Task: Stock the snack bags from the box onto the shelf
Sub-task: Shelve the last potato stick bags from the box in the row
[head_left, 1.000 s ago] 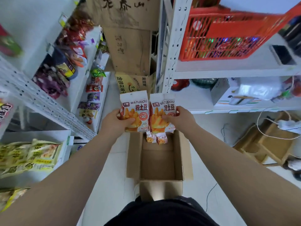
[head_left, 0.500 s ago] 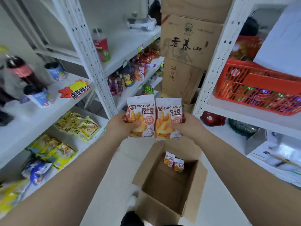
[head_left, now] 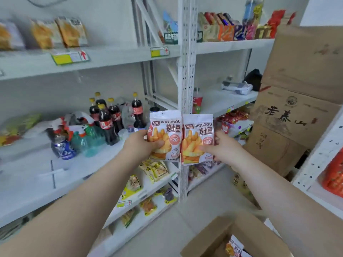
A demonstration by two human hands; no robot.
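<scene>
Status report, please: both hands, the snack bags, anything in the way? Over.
Left hand grips left snack bag, right hand grips right snack bag. Both upright, side by side, not yet shelved. Cola bottles crowd the middle shelf.

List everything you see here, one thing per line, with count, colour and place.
held snack bags: two, white and orange, side by side before the shelf post
box: one, brown, open on the floor, bottom right
bag in the box: at least one, white and orange
shelf: two bays, white, left and centre
cola bottles: five, dark with yellow caps, middle shelf
yellow packs: several, lower shelf
stacked cartons: at least three, brown, right
basket: one, red, far right
left hand: holds the left bag
right hand: holds the right bag
</scene>
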